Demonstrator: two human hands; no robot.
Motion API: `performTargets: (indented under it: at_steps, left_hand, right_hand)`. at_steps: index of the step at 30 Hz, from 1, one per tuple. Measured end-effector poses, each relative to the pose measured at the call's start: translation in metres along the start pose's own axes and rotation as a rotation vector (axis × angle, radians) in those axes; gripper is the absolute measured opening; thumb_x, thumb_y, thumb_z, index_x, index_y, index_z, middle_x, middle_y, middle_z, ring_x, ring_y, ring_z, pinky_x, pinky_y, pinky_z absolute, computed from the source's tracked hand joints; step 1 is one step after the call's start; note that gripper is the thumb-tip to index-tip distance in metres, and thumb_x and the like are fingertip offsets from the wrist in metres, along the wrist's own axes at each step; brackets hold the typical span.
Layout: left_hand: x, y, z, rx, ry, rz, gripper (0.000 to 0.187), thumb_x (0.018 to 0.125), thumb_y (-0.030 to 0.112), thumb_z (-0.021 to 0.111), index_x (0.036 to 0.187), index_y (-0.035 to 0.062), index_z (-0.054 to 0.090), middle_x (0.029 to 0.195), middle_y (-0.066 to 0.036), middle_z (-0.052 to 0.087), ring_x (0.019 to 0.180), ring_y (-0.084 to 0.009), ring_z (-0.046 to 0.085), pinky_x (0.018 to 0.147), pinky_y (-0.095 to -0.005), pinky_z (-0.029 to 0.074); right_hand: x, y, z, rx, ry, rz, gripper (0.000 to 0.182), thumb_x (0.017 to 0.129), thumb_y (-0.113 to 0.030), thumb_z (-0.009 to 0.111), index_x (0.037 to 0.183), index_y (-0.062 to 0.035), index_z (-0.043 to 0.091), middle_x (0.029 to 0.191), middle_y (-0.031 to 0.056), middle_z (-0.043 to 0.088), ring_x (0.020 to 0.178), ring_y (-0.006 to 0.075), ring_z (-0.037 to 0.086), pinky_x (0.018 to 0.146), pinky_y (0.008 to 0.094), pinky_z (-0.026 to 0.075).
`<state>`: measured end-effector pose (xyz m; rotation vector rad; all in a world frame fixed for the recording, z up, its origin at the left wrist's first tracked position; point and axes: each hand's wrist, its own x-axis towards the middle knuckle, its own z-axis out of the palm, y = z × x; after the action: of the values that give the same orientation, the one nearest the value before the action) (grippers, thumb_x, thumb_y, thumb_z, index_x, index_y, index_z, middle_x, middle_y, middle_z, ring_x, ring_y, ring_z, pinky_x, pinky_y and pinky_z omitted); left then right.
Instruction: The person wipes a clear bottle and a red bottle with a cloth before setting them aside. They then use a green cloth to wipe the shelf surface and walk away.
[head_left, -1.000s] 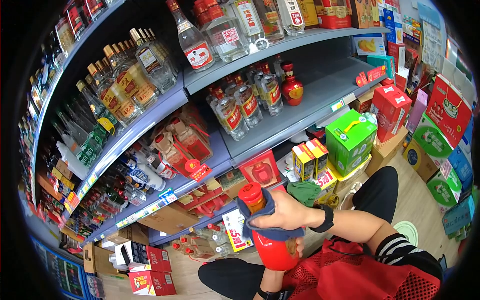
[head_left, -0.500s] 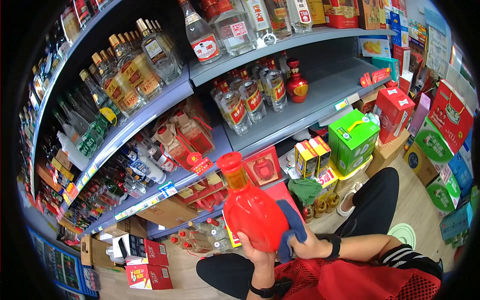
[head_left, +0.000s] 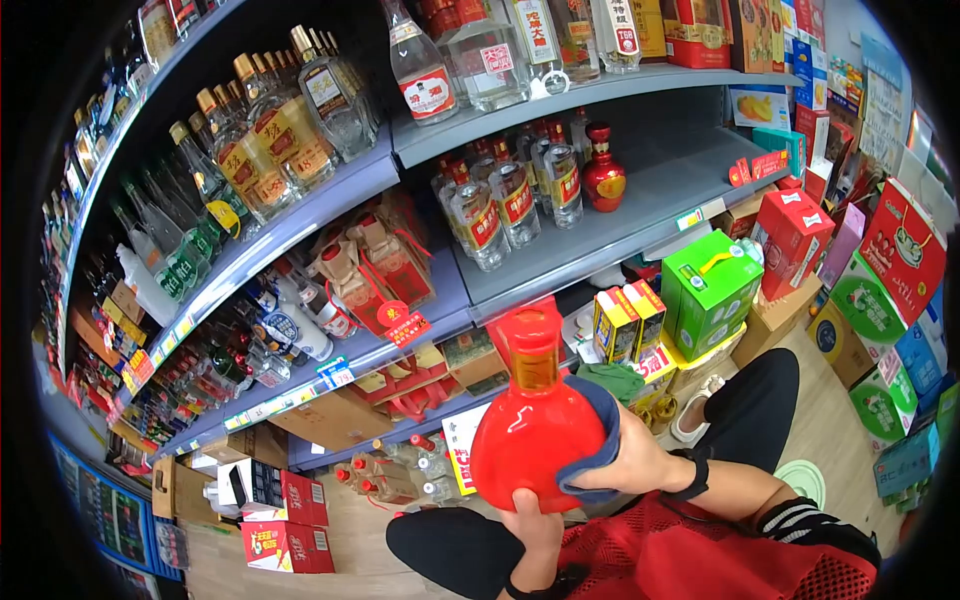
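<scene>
A large glossy red liquor bottle [head_left: 535, 440] with a red cap and gold neck is held up in front of me, nearly upright. My left hand [head_left: 535, 525] grips it low down, thumb on the front near the base. On the bottle's right side my right hand [head_left: 635, 450] presses a dark blue cloth [head_left: 598, 430] against the glass, fingers wrapped around its edge. Behind the bottle's cap, a red box is mostly hidden.
Shelves ahead carry clear glass bottles [head_left: 515, 200] and a small red bottle [head_left: 603, 170]. On the floor stand red cartons [head_left: 290, 545] at left, several bottles [head_left: 375, 480], a green box [head_left: 710, 280] at right and a pale green stool [head_left: 802, 482].
The red bottle has shifted right and turned more upright. My right hand with the cloth has moved up along its side, and my left hand has slid lower and to the right.
</scene>
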<state>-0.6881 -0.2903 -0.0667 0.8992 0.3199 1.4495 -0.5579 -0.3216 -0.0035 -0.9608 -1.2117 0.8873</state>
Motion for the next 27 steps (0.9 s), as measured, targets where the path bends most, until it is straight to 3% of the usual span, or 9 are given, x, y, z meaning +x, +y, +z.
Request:
performTargets:
  at_steps: [5,8,11,14,17,19,22,25,27]
  left_hand:
    - [0.005,-0.017,-0.018,0.073,0.237,-0.113,0.061,0.087,0.03,0.059,0.134,0.001,0.032,0.131,-0.014,0.044,0.117,-0.0267,0.048,0.098,-0.0406,0.04]
    - [0.0,-0.01,-0.015,-0.022,0.039,0.011,0.061,0.088,0.03,0.058,0.134,0.0006,0.031,0.132,-0.014,0.042,0.118,-0.0262,0.047,0.098,-0.0403,0.04]
    - [-0.004,-0.017,-0.029,0.06,0.118,-0.13,0.068,0.086,0.042,0.059,0.133,0.0003,0.032,0.133,-0.014,0.041,0.121,-0.027,0.045,0.1,-0.0413,0.039]
    - [-0.003,-0.023,-0.045,0.027,0.05,-0.145,0.078,0.081,0.056,0.058,0.131,0.0017,0.035,0.133,-0.013,0.041,0.124,-0.0268,0.041,0.101,-0.0418,0.037]
    - [0.019,0.003,-0.065,0.079,-0.057,-0.188,0.084,0.077,0.066,0.055,0.13,0.0032,0.037,0.134,-0.011,0.041,0.127,-0.0257,0.038,0.105,-0.0415,0.032]
    - [0.054,0.026,-0.074,0.24,-0.128,-0.047,0.095,0.069,0.07,0.061,0.132,0.0039,0.036,0.135,-0.012,0.04,0.127,-0.0264,0.037,0.108,-0.0416,0.024]
    - [0.098,0.057,-0.048,0.328,-0.506,-0.108,0.102,0.062,0.066,0.07,0.132,-0.0001,0.036,0.137,-0.017,0.038,0.128,-0.0285,0.037,0.108,-0.042,0.025]
    - [0.113,0.063,-0.018,0.101,-0.713,-0.453,0.101,0.062,0.062,0.072,0.127,-0.0091,0.039,0.132,-0.025,0.042,0.125,-0.0329,0.041,0.106,-0.0438,0.03]
    - [0.107,0.055,-0.019,0.039,-0.762,-0.604,0.087,0.064,0.048,0.073,0.123,-0.0082,0.043,0.128,-0.027,0.045,0.124,-0.0341,0.042,0.105,-0.0448,0.031]
  right_hand:
    - [0.015,0.016,-0.002,0.067,0.065,0.17,0.079,0.064,-0.012,0.08,0.13,-0.0009,0.038,0.121,0.0088,0.052,0.113,0.0179,0.049,0.098,0.035,0.039]
    - [0.003,0.014,0.002,0.054,0.02,0.031,0.086,0.063,-0.011,0.081,0.134,0.0003,0.034,0.124,0.0105,0.05,0.114,0.0183,0.049,0.099,0.0349,0.038]
    - [0.008,0.021,-0.002,0.079,0.005,0.112,0.09,0.062,-0.012,0.082,0.135,0.0004,0.032,0.127,0.0108,0.049,0.116,0.0186,0.048,0.101,0.0349,0.036]
    - [0.011,0.028,-0.01,-0.012,-0.009,0.028,0.089,0.064,-0.012,0.08,0.137,0.0013,0.03,0.126,0.0116,0.05,0.116,0.0185,0.049,0.1,0.0337,0.038]
    - [0.017,0.019,-0.022,0.004,-0.093,0.001,0.087,0.065,-0.011,0.08,0.136,0.001,0.032,0.125,0.0104,0.05,0.114,0.0174,0.049,0.099,0.0327,0.039]
    - [0.018,0.019,-0.026,0.094,-0.168,0.086,0.085,0.065,-0.01,0.08,0.135,0.0006,0.033,0.125,0.0099,0.051,0.114,0.0167,0.049,0.098,0.0322,0.04]
    - [0.019,0.022,-0.027,0.194,-0.323,0.196,0.081,0.065,-0.006,0.078,0.134,0.0,0.036,0.124,0.0081,0.052,0.112,0.0152,0.05,0.097,0.0311,0.04]
    - [0.015,0.032,-0.023,0.317,-0.455,0.331,0.078,0.067,-0.007,0.076,0.133,-0.0001,0.037,0.123,0.0068,0.052,0.111,0.0146,0.05,0.097,0.0303,0.04]
    - [0.016,0.044,-0.025,0.39,-0.502,0.379,0.074,0.069,-0.009,0.074,0.133,-0.0002,0.038,0.122,0.0056,0.052,0.11,0.0142,0.051,0.097,0.0297,0.039]
